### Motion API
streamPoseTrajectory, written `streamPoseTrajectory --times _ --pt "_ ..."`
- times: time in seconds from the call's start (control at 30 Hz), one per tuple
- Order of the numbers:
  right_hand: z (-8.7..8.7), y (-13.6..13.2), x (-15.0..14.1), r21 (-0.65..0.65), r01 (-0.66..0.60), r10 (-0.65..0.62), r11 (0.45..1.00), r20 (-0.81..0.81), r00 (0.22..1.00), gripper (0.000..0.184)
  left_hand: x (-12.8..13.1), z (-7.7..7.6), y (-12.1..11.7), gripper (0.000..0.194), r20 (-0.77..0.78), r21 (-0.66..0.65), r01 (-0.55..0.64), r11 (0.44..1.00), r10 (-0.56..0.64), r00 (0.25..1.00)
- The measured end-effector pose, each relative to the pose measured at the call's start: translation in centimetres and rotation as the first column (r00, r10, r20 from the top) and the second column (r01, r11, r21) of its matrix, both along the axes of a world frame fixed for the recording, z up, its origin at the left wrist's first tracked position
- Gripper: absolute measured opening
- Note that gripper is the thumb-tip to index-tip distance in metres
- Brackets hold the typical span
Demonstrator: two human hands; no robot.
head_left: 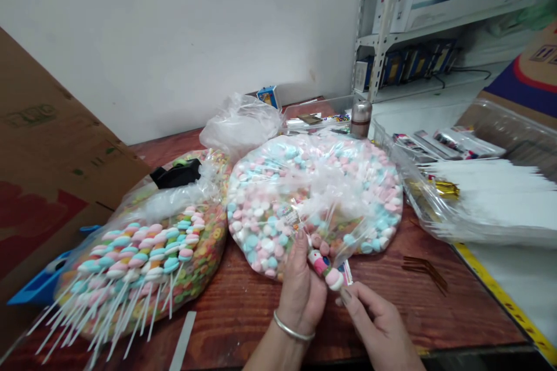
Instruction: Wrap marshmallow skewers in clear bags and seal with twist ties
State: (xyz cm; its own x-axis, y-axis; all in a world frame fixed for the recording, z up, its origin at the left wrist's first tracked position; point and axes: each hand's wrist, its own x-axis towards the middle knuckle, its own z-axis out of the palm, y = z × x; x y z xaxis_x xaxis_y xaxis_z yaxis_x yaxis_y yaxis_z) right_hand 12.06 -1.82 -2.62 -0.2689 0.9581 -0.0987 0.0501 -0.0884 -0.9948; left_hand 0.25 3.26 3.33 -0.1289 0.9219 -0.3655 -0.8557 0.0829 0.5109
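My left hand, wearing a metal bangle, grips a short candy skewer with pink and white pieces. Its fingers rest against a large clear bag of pink, blue and white round candies. My right hand sits just below the skewer's tip, with thumb and fingertips close to it. I cannot tell whether they pinch anything. To the left lies a clear bag of finished candy skewers on white sticks, over a layer of colourful ring cereal.
The reddish wooden table holds a bag of white sticks, a black tape dispenser, a steel flask, and bent copper tongs. A cardboard sheet stands at left. Metal shelving stands at back right.
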Motion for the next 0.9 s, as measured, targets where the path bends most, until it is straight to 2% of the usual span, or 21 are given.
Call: streamPoseTrajectory --times 0.1,0.2,0.23,0.3,0.37,0.43,0.53,0.67,0.77,0.9 --pt "0.2 -0.1 -0.2 0.059 -0.006 0.000 0.998 0.093 0.996 0.037 0.8 -0.2 -0.6 0.017 -0.016 -0.047 0.018 0.999 -0.019 1.000" --pt "0.0 -0.5 0.0 0.169 0.047 -0.084 0.985 0.220 0.972 0.028 0.6 -0.1 -0.6 0.018 -0.021 -0.070 -0.005 0.998 0.003 1.000" --pt "-0.2 -0.7 0.2 0.254 0.048 -0.115 0.966 0.256 0.960 0.025 0.4 0.0 -0.4 0.018 -0.021 -0.072 -0.017 0.997 0.015 1.000" --pt "-0.7 -1.0 0.6 0.454 0.012 -0.173 0.891 0.316 0.933 0.019 0.2 0.1 -0.3 0.018 -0.018 -0.063 -0.024 0.998 0.023 1.000" --pt "-1.1 -1.1 0.7 0.559 -0.032 -0.200 0.829 0.349 0.916 0.018 0.4 -0.1 -0.6 0.017 -0.013 -0.048 -0.006 0.999 0.006 1.000" --pt "-1.2 -1.0 0.5 0.511 -0.017 -0.187 0.859 0.345 0.920 0.019 1.2 -0.5 -1.2 0.018 -0.008 -0.045 0.032 0.998 -0.032 0.999" --pt "-0.9 -0.4 0.1 0.354 0.040 -0.151 0.934 0.291 0.945 0.022 2.2 -1.2 -2.3 0.019 0.011 -0.060 0.081 0.995 -0.081 0.997" --pt "-0.4 0.2 0.2 0.163 0.072 -0.104 0.984 0.195 0.975 0.029 2.3 -1.5 -2.8 0.024 -0.031 -0.040 0.127 0.991 -0.128 0.991" --pt "-0.3 0.4 0.2 0.030 0.097 -0.098 0.995 0.047 0.994 0.031 2.2 -1.6 -2.8 0.029 -0.117 -0.039 0.211 0.977 -0.214 0.970" --pt "-0.6 0.7 -0.6 -0.094 0.154 -0.163 0.984 -0.097 0.982 0.035 2.8 -2.0 -3.2 0.026 -0.175 -0.093 0.198 0.976 -0.212 0.962"
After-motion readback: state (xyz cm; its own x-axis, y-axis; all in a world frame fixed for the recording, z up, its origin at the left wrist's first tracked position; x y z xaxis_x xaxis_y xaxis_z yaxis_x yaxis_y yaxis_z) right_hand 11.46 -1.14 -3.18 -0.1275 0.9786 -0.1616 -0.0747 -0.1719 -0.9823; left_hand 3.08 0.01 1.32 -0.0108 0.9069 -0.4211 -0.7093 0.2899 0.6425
